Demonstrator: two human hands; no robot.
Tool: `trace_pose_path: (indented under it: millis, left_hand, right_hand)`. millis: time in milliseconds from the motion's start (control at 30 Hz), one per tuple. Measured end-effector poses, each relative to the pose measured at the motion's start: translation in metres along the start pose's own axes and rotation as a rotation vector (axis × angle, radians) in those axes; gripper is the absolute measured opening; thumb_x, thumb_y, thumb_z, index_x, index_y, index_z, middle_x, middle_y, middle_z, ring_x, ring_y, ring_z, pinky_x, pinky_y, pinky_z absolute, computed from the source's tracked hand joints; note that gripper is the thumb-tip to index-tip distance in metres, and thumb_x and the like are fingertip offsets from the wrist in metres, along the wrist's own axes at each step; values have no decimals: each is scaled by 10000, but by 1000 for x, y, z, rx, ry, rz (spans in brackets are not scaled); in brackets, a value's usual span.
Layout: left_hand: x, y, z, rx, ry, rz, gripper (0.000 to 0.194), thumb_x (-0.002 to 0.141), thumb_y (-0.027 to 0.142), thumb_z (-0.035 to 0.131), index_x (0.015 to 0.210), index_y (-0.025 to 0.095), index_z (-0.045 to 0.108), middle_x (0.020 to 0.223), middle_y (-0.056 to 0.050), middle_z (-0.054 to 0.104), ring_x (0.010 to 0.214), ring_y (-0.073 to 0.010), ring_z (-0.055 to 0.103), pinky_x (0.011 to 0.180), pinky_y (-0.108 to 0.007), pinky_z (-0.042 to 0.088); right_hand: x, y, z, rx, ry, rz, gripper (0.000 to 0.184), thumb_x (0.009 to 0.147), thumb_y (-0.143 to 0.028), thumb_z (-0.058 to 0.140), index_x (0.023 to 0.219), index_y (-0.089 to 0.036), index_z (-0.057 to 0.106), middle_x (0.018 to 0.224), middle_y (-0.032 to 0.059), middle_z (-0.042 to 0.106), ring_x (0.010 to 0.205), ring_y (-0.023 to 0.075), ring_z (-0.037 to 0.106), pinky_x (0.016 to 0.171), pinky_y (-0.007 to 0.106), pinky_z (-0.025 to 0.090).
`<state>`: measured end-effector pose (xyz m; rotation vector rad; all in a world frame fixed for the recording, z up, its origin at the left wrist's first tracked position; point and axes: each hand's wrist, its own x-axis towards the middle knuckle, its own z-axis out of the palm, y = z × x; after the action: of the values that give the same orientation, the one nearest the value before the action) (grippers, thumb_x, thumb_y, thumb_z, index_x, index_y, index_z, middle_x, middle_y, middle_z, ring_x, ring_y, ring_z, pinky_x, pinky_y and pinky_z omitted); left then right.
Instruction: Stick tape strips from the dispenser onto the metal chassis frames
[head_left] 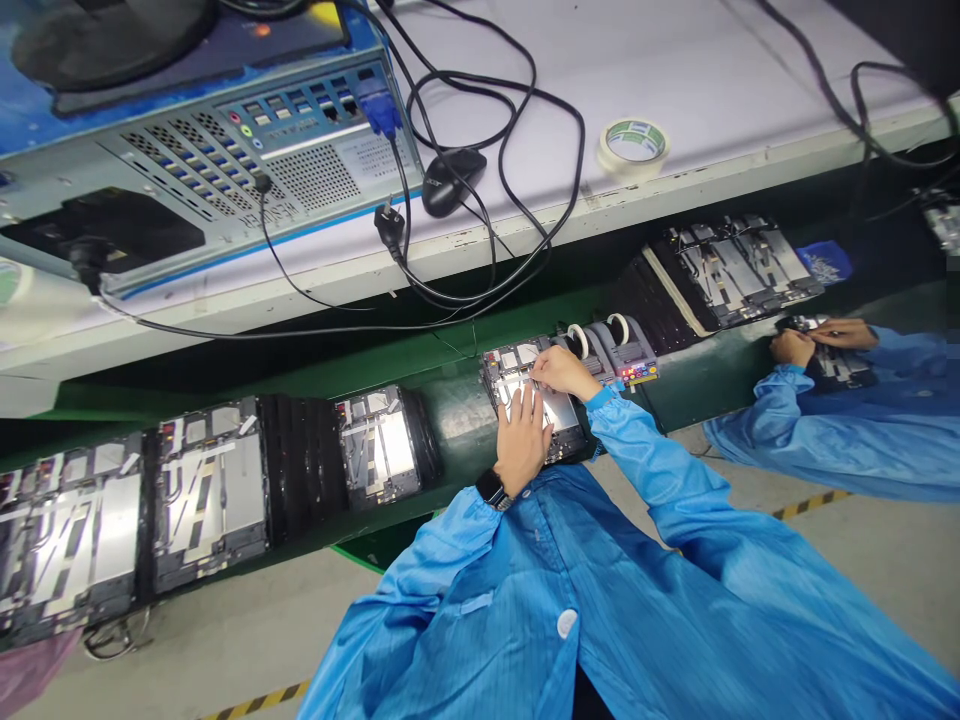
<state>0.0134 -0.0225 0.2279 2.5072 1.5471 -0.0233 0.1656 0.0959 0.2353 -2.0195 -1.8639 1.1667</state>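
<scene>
An opened tablet-like electronic assembly (561,412), with silver plates and a dark frame, lies on the green bench in front of me. My left hand (523,440) rests on its lower left part, palm down with the fingers stretched out and a dark watch at the wrist. Over the upper middle of the same assembly, my right hand (564,370) has its fingertips pinched together close to the surface. Whatever is between those fingertips, if anything, is too small to make out. To the right of my right hand stands a grey tape dispenser (634,345) with white rolls and a lit display.
Stacks of similar assemblies (379,445) line the bench on the left, with another stack (742,265) at right. On the white shelf are a computer case (300,150), looping black cables, a mouse (452,182) and a tape roll (636,142). Another person's hands (795,345) work at far right.
</scene>
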Motion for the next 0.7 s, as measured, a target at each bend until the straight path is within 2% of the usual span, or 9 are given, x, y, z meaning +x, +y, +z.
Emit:
trace_pose_path:
  millis: [467,700]
  left_hand:
    - [1,0,1,-8,0,-2,635,1057,413,367,1630,138,354,1726,-161,262,1564,-341,315,1242,-592,296]
    - [1,0,3,-4,10,5,630,1058,410,368,1621,127,367,1719,-172,277,1567,-341,313,1237,-586,305]
  right_hand:
    - [2,-7,0,-176,37,46,103,845,-296,755,794,-207,765,782,69,772,792,200,715,670,255,436]
    - [1,-16,-6,-360,51,49,321,870,-502,765,819,-185,756,867,138,781,919,266,732,741,292,483]
